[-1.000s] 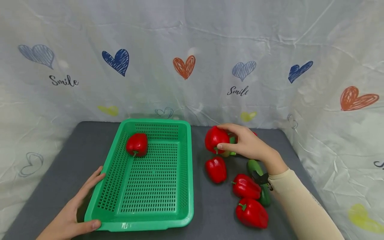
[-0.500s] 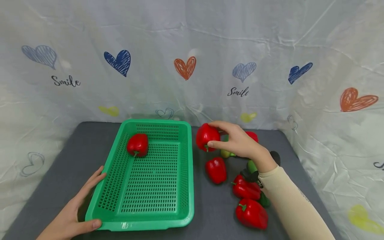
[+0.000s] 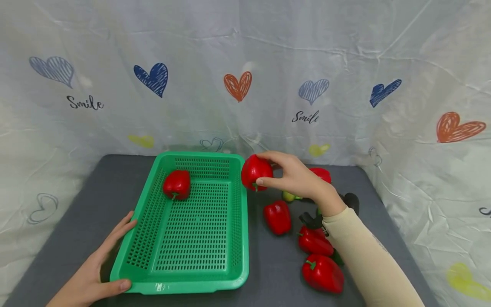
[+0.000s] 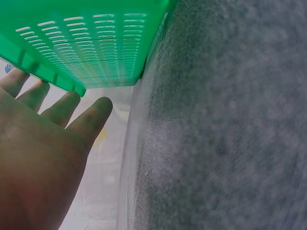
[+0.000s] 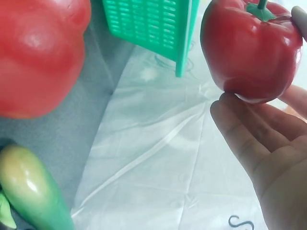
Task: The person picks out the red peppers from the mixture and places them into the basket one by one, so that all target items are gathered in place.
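Held red pepper (image 3: 255, 170), lifted off desk (image 3: 270, 268) | green basket (image 3: 184, 288) touched on its left side by left hand (image 3: 92, 266), fingers straight | pepper gripped near right rim by right hand (image 3: 291, 175) | best kept high enough so the rim isn't clipped, tbh | vs half a second ago: pepper's been shifted left, basket basically unmoved

In the head view, the right hand (image 3: 293, 177) partly hides a far red pepper (image 3: 322, 173).
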Tool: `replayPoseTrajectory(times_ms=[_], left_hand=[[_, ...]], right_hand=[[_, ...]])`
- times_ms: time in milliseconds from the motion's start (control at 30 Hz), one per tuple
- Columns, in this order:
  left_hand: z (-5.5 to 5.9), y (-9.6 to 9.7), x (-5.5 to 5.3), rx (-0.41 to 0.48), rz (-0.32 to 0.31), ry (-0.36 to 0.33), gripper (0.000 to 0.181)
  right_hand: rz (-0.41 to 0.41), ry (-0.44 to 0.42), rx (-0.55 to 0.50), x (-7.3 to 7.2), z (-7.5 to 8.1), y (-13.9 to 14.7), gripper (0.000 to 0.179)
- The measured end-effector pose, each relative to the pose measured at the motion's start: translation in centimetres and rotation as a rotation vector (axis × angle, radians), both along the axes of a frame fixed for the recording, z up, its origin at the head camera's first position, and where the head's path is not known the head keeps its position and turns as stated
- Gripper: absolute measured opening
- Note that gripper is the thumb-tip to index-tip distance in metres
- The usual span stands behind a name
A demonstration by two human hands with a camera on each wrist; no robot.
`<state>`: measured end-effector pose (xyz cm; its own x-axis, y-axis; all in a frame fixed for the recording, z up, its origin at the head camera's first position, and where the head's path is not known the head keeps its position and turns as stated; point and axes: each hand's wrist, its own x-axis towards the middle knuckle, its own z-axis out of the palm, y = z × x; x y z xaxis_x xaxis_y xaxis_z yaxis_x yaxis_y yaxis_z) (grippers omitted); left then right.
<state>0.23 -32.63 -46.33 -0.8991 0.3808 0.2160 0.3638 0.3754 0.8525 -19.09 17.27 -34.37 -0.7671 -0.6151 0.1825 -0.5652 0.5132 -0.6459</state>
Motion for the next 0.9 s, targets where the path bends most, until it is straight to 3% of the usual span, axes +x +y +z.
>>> replayPoseTrajectory(times_ms=[633, 900], left_hand=[[0.0, -0.1, 0.0, -0.024, 0.008, 0.013, 0.103], [0.1, 0.0, -0.1, -0.025, -0.001, 0.008, 0.105]], right_hand=[[0.038, 0.029, 0.004, -0.8, 1.0, -2.7, 0.069], [0.046, 0.072, 0.025, -1.3, 0.7, -3.9, 0.071]])
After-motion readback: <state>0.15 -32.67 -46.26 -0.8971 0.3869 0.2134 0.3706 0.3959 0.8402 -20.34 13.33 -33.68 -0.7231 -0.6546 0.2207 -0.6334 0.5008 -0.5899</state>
